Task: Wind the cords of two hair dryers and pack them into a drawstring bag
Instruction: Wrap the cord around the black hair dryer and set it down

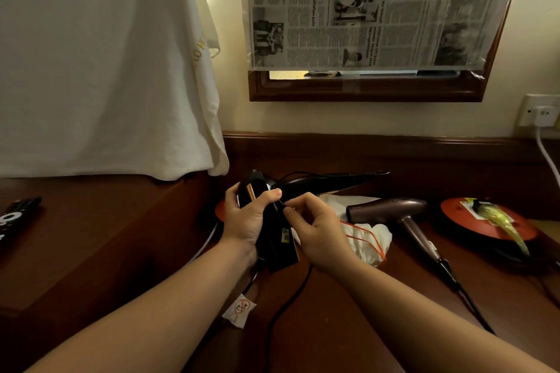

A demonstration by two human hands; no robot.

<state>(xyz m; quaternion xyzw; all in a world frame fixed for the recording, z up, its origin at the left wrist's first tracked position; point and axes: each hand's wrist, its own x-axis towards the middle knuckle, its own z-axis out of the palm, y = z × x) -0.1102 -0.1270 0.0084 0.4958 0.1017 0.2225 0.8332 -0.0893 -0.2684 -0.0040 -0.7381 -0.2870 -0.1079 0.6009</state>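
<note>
My left hand [247, 218] grips a black hair dryer [277, 239] with a gold stripe, held above the dark wooden desk [348, 312]. My right hand [315, 228] pinches its black cord [288, 306] against the dryer's body; the rest of the cord hangs down toward me, with a white warning tag [239, 309] low on it. A second, bronze hair dryer [391, 210] lies on the desk to the right, its cord [460, 285] trailing toward the front right. A white drawstring bag [371, 241] with an orange string lies crumpled between the two dryers.
A round red object [485, 221] with a yellow-green wrapped thing on it sits at the right. A remote control [15, 218] lies at the far left. White cloth [106, 70] hangs at left. A wall socket [539, 110] with a white plug is at upper right.
</note>
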